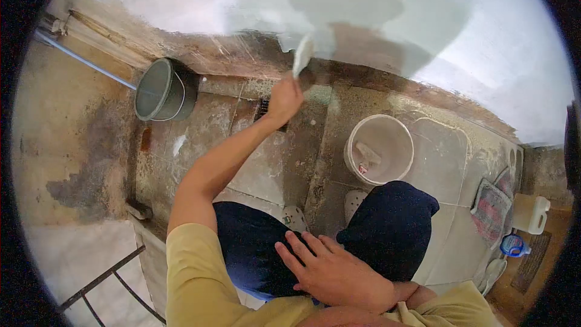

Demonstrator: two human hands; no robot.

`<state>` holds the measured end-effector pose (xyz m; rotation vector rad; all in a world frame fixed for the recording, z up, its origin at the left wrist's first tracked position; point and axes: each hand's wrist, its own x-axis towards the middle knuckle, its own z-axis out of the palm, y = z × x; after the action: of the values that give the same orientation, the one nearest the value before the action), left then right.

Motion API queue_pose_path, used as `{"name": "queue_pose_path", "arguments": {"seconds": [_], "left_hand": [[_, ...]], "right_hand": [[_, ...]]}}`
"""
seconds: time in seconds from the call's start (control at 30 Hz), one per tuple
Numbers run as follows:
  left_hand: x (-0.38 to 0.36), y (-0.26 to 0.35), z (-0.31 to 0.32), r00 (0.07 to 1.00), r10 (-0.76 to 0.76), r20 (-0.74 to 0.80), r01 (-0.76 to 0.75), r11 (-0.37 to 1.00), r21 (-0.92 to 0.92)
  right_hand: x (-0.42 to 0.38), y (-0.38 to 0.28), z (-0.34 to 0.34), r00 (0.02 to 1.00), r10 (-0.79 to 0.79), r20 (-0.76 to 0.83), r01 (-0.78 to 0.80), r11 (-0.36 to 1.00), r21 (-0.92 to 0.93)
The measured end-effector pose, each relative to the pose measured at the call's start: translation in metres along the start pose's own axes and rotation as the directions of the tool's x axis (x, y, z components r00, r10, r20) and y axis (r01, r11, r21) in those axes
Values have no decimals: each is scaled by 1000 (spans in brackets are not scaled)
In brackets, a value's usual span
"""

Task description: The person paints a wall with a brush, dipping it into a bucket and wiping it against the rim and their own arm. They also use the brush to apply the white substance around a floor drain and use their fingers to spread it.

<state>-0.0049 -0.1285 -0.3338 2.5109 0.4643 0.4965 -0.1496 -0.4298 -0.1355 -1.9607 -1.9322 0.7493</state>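
Observation:
My left hand (285, 98) reaches out to the low part of the wall, its fingers closed round a paintbrush (302, 54). The brush's white head is smeared by motion and lies against or close to the ragged lower edge of the white coat on the wall (254, 0); contact is hard to tell. The brush's handle is mostly hidden in my fist. My right hand (342, 275) rests across my lap, palm down, fingers spread on the dark trousers. In front of my knees stands a white bucket (381, 175) with whitish bits inside.
A dark green bucket (158, 94) with a wire handle stands at the left, near a blue pipe (91, 60). A drain grate (262, 109) is partly behind my wrist. At right lie a cloth (491, 209), a white jug (532, 213) and a blue bottle (514, 246). Metal railing (115, 272) lower left.

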Motion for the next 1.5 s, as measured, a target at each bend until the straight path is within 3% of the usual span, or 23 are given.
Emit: {"name": "queue_pose_path", "arguments": {"seconds": [0.03,0.1,0.23,0.33,0.43,0.5,0.53,0.6,0.7,0.73,0.87,0.93,1.1,1.33,1.4,1.5], "left_hand": [[-2,-3,-4,1000,4,1,-4,1000,-1],[-7,-7,-8,982,-159,-99,159,987,-8],[-12,-5,-8,958,-241,-156,248,969,24],[-9,19,1,983,-164,-84,166,986,28],[-11,40,23,992,-120,-26,120,993,-1],[-19,47,32,971,240,15,-239,970,-40],[-18,54,34,971,239,13,-238,970,-45],[-12,66,35,990,38,133,-25,995,-99],[-10,42,8,978,71,194,-28,976,-215],[-3,9,18,997,-8,-72,6,999,-35],[-11,-20,-13,984,-65,-165,78,994,77],[-12,-28,-20,931,-296,-215,310,950,36],[3,-22,-6,925,-321,-203,344,935,90],[-14,9,24,993,-114,7,113,989,99],[-19,11,26,999,49,22,-51,990,129],[-15,15,13,999,-45,5,44,996,83]], "right_hand": [[-1,0,1,1000,1,-9,-1,1000,5],[-1,0,2,1000,0,-20,-1,1000,-12],[1,-1,2,995,-39,-88,39,999,1],[4,-4,-1,1000,-17,-2,17,998,-59],[4,-5,0,1000,-6,-14,5,997,-77],[4,-3,2,1000,3,-29,-6,996,-84],[4,-3,2,999,4,-46,-9,996,-90],[4,-2,1,999,16,-40,-20,996,-83],[4,-3,-1,999,27,-35,-29,997,-70],[4,-3,-1,999,30,-36,-32,997,-63],[3,-1,-3,1000,-2,-18,1,999,-35],[2,-1,-2,1000,-14,-12,13,999,-44],[3,-2,-2,1000,-7,-18,6,999,-38],[1,1,-3,1000,28,-3,-28,999,-44],[2,-1,-5,1000,29,-1,-29,998,-56],[3,-3,-3,1000,21,2,-20,997,-74]]}}
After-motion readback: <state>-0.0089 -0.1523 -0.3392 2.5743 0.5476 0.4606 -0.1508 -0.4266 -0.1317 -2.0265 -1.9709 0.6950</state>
